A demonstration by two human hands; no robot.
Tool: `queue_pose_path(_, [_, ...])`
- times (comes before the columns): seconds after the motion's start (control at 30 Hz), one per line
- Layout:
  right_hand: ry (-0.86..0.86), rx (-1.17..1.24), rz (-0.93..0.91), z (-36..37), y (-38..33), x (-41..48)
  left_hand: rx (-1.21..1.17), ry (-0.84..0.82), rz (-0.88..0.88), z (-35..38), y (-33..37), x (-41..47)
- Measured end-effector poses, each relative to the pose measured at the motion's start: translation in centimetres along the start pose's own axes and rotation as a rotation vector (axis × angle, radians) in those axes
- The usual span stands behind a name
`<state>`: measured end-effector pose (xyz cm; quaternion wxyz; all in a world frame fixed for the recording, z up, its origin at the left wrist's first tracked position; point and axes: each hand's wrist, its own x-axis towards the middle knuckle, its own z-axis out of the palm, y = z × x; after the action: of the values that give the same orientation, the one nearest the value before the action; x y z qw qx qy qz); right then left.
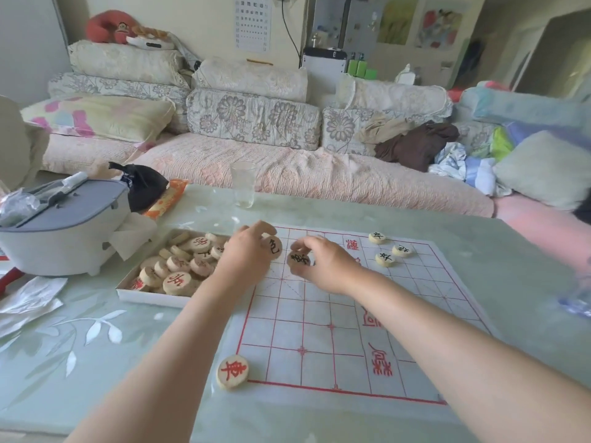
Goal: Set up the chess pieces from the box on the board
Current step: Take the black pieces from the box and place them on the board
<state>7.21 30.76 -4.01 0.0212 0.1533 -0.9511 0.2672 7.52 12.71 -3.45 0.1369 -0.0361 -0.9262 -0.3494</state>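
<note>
Discs point(274, 247) of pale wood pinched by left hand point(248, 255) and right hand point(324, 266).

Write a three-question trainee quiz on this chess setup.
1. True or false: the left hand and right hand hold nothing.
2. How many black-marked pieces lie unheld on the board?
3. The red-marked piece sits at the board's: A) near left corner B) centre C) far right corner.
Key: 1 false, each holds a black-marked piece; 2 three; 3 A.
</note>
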Motion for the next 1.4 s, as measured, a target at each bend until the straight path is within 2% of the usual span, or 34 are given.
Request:
queue_pose_path(0.3, [-0.001,-0.158,0.202,-4.6,9.9,-6.0,-0.147,-0.367,0.027,9.0,7.6,-1.2])
queue_pose_path(0.43, [-0.047,-0.151,0.254,-5.7,13.0,-7.5,-0.086,-0.521,0.087,12.0,9.0,-1.9])
queue_pose_path(0.7, [-0.062,-0.144,0.246,-6.5,14.7,-8.1,0.008,-0.523,0.102,14.1,9.4,-1.2])
queue_pose_path(0.87, [-0.102,-0.208,0.223,-6.1,15.3,-8.3,0.139,-0.672,0.145,14.4,9.4,-1.0])
queue_pose_path(0.97, [-0.091,-0.213,0.213,-6.2,15.7,-8.4,0.244,-0.676,0.194,14.9,9.7,-0.9])
queue_pose_path(1.1, [-0.031,-0.160,0.259,-7.9,17.3,-8.6,0.213,-0.639,0.184,15.8,11.2,-0.7])
queue_pose_path(1.23, [0.106,-0.077,0.351,-10.0,20.8,-8.5,0.118,-0.595,0.188,17.4,12.9,-0.1])
queue_pose_path(1.4, [0.242,-0.108,0.455,-12.2,24.6,-7.7,0.052,-0.633,0.136,20.2,14.5,1.1])
